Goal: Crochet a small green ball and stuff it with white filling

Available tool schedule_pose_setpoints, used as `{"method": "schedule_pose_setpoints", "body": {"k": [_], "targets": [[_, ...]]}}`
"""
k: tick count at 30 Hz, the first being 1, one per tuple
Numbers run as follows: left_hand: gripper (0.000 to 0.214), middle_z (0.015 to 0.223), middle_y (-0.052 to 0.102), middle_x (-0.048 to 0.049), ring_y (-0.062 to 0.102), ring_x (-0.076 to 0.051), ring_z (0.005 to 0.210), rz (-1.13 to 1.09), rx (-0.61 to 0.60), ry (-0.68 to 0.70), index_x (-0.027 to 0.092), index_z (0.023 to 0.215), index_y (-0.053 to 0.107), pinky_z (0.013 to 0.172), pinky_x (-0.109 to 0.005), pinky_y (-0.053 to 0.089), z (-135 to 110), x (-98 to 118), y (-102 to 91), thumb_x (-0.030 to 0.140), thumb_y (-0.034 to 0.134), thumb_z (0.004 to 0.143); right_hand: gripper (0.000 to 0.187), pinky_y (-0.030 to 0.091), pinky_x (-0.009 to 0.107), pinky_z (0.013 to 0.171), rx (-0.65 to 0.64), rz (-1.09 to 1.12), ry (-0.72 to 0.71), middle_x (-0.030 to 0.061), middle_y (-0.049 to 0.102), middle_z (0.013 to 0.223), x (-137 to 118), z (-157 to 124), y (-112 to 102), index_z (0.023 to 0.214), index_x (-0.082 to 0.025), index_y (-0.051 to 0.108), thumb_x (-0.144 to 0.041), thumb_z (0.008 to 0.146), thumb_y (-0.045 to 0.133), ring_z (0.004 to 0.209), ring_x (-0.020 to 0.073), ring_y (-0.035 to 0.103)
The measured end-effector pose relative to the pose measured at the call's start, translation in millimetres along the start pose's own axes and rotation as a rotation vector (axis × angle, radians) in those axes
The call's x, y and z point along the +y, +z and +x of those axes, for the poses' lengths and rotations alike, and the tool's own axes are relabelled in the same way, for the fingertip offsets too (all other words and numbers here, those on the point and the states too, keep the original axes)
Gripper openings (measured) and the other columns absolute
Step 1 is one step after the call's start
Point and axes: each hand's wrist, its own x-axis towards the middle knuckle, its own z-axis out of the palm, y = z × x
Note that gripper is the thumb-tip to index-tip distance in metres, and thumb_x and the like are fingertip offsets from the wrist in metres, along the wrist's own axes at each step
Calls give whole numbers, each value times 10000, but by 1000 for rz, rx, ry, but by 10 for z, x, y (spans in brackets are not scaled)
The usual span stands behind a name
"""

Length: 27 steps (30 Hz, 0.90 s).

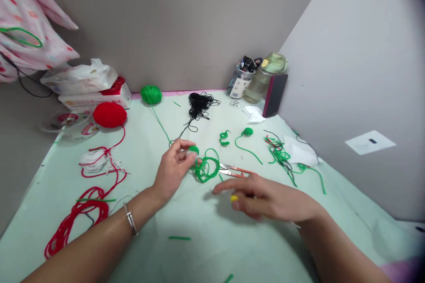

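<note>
My left hand (174,166) pinches a small green crocheted piece (193,149) with what looks like white stuffing at its lower edge. Loops of green yarn (206,170) lie beside those fingertips. Just above the table, my right hand (259,196) has its index finger stretched out and the others curled. A small yellow thing (234,198) shows between its fingers; its kind is hard to make out. Behind the right fingers lie scissors (237,170) with orange handles. A green crocheted ball with a tail (247,131) and a curled green strip (224,138) are farther back.
At the left sit a red yarn ball (110,115), red yarn loops (63,230) and a tissue box (99,99). Farther back are a green yarn ball (151,94) and black yarn (200,105). A phone (275,96), bottle (260,84) and yarn scraps (280,154) stand or lie right.
</note>
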Motion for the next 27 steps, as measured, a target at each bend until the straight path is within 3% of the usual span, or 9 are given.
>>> {"method": "schedule_pose_setpoints", "body": {"k": [2,4,10,17,22,27], "targets": [[284,757,708,23,757,-195,752,-6,-27,-4,199,1026,606,694,-299,560,-26,0,23,347,767,845,333,289,247,511,237,162,-35,-73,468,549,69,114,37,1279,-220,707,-355,1017,552,493,106,354],[290,752,733,9,755,-198,742,-9,-63,-11,195,1027,613,675,-299,561,-63,-5,54,346,774,840,313,262,248,508,352,249,-60,-78,463,533,101,223,102,1222,-201,721,-371,1001,580,498,101,343],[259,811,787,-21,751,-183,745,-45,-136,-22,204,1035,594,697,-311,576,-150,-30,132,344,742,875,357,242,235,477,358,337,-62,-84,481,524,67,350,237,1254,-152,701,-354,984,583,477,87,301],[264,747,763,-1,739,-184,718,-4,-96,-31,202,1054,593,705,-317,567,-165,4,152,334,740,877,293,223,219,446,320,427,-34,-93,488,485,146,351,221,1189,-170,732,-298,967,590,429,73,274],[284,778,764,-6,746,-189,756,28,-75,-18,207,1073,602,701,-307,559,-184,-13,156,352,750,878,285,201,221,443,263,743,-50,-89,479,431,211,414,198,1088,-139,761,-292,868,663,397,67,289],[306,848,808,-42,778,-218,819,21,-95,-10,209,1061,597,748,-341,589,-199,-16,182,413,749,890,253,115,215,418,214,1013,-82,-128,351,394,213,449,199,1008,-102,761,-281,835,717,399,44,117]]}}
